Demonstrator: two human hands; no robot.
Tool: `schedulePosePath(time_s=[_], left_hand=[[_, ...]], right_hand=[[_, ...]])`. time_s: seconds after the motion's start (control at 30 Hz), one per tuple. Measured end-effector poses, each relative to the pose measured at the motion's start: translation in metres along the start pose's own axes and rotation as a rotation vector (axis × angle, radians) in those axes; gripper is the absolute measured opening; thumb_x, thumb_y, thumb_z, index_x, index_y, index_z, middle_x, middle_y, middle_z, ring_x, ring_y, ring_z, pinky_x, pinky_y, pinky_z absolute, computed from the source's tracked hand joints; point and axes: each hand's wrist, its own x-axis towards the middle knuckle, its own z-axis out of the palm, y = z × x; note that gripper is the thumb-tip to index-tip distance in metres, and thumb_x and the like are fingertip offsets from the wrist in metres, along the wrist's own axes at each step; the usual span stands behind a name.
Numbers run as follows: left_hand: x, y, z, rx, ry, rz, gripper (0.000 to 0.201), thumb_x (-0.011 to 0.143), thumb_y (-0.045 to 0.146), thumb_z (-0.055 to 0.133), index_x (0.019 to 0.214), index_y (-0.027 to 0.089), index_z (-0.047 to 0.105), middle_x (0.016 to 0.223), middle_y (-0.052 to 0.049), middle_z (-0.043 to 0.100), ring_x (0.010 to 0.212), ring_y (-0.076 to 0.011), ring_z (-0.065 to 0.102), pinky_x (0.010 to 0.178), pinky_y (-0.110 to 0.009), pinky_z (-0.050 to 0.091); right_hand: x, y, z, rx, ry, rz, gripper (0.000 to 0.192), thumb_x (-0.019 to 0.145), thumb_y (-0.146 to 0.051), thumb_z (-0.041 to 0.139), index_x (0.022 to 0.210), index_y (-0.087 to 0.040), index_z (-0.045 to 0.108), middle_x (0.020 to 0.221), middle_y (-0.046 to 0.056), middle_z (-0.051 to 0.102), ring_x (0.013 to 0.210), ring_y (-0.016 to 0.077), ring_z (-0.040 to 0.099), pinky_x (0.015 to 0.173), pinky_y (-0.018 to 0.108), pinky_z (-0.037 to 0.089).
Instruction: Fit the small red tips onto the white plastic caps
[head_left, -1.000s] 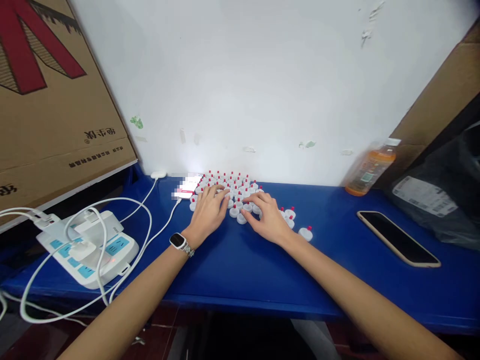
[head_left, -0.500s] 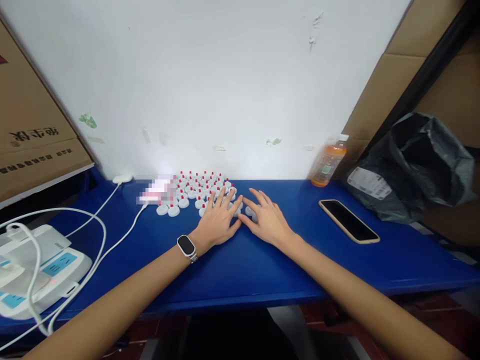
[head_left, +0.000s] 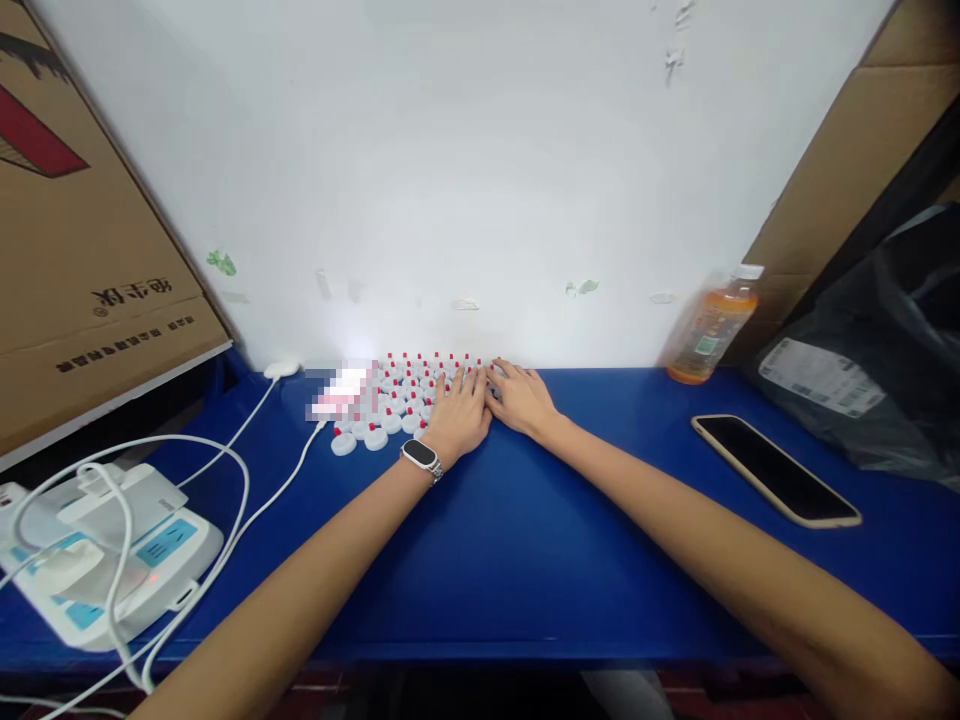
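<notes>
Caps (head_left: pixel 375 438) bunch tighter, no longer trailing to four o'clock.
I see left hand (head_left: pixel 460 416) and right hand (head_left: pixel 522 400), fingers loosely spread.

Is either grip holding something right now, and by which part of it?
No hold shows. The left grip and right grip are at the right side of the white, red-tipped pieces; whether any fingertip pinches one is hidden.
</notes>
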Motion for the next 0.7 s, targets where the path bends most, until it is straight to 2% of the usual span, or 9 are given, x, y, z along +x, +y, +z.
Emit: schedulePosePath(time_s=[0.13, 0.27, 0.33, 0.43, 0.5, 0.6, 0.7], left_hand=[[-0.002, -0.002, -0.006, -0.005, 0.032, -0.001, 0.065, 0.094, 0.03, 0.045, 0.154, 0.011, 0.031, 0.159, -0.018, 0.035, 0.149, -0.0345, 0.026, 0.12, -0.061, 0.019], [-0.021, -0.01, -0.025, -0.002, 0.069, 0.02, 0.064, 0.094, 0.036, 0.049, 0.152, 0.015, 0.034, 0.16, -0.016, 0.035, 0.15, -0.0348, 0.025, 0.121, -0.061, 0.015], [-0.034, -0.017, -0.036, 0.003, 0.087, 0.011, 0.059, 0.095, 0.037, 0.047, 0.15, 0.016, 0.038, 0.16, -0.015, 0.035, 0.15, -0.0341, 0.025, 0.122, -0.06, 0.015], [-0.052, -0.03, -0.045, 0.012, 0.135, 0.001, 0.06, 0.095, 0.04, 0.048, 0.15, 0.018, 0.039, 0.16, -0.014, 0.034, 0.151, -0.0334, 0.024, 0.123, -0.059, 0.014], [-0.059, -0.039, -0.045, 0.005, 0.126, -0.021, 0.061, 0.095, 0.043, 0.05, 0.15, 0.018, 0.039, 0.16, -0.015, 0.035, 0.15, -0.034, 0.027, 0.122, -0.06, 0.015], [-0.058, -0.048, -0.036, -0.029, 0.068, -0.045, 0.054, 0.097, 0.041, 0.048, 0.146, 0.018, 0.044, 0.156, -0.015, 0.042, 0.146, -0.034, 0.034, 0.12, -0.061, 0.022], [-0.046, -0.051, -0.023, -0.067, 0.061, -0.004, 0.045, 0.099, 0.03, 0.044, 0.142, 0.018, 0.047, 0.153, -0.014, 0.045, 0.143, -0.0304, 0.039, 0.119, -0.054, 0.028]], right_hand=[[0.007, 0.002, 0.001, -0.012, 0.025, -0.006, 0.054, 0.099, -0.044, 0.04, 0.143, -0.016, 0.052, 0.147, 0.016, 0.052, 0.133, 0.0319, 0.048, 0.113, 0.05, 0.027], [-0.002, -0.01, -0.004, -0.034, 0.099, 0.007, 0.06, 0.097, -0.053, 0.041, 0.148, -0.021, 0.047, 0.153, 0.013, 0.045, 0.146, 0.0345, 0.029, 0.119, 0.059, 0.007], [-0.01, -0.02, -0.006, -0.034, 0.123, 0.02, 0.061, 0.098, -0.056, 0.038, 0.149, -0.023, 0.046, 0.156, 0.012, 0.042, 0.149, 0.036, 0.022, 0.118, 0.064, 0.002], [-0.019, -0.036, -0.005, -0.019, 0.109, 0.042, 0.062, 0.098, -0.06, 0.034, 0.15, -0.028, 0.043, 0.159, 0.01, 0.037, 0.15, 0.0397, 0.016, 0.115, 0.071, 0.003], [-0.019, -0.043, -0.001, -0.005, 0.071, 0.046, 0.062, 0.098, -0.061, 0.032, 0.151, -0.031, 0.042, 0.16, 0.009, 0.034, 0.15, 0.0416, 0.015, 0.113, 0.074, 0.007], [-0.011, -0.045, 0.007, 0.0, 0.009, 0.039, 0.056, 0.101, -0.057, 0.03, 0.152, -0.035, 0.041, 0.162, 0.009, 0.033, 0.15, 0.042, 0.017, 0.11, 0.077, 0.009], [0.004, -0.041, 0.014, -0.011, -0.015, 0.019, 0.051, 0.103, -0.049, 0.029, 0.153, -0.038, 0.037, 0.161, 0.009, 0.034, 0.149, 0.0402, 0.021, 0.109, 0.079, 0.009]])
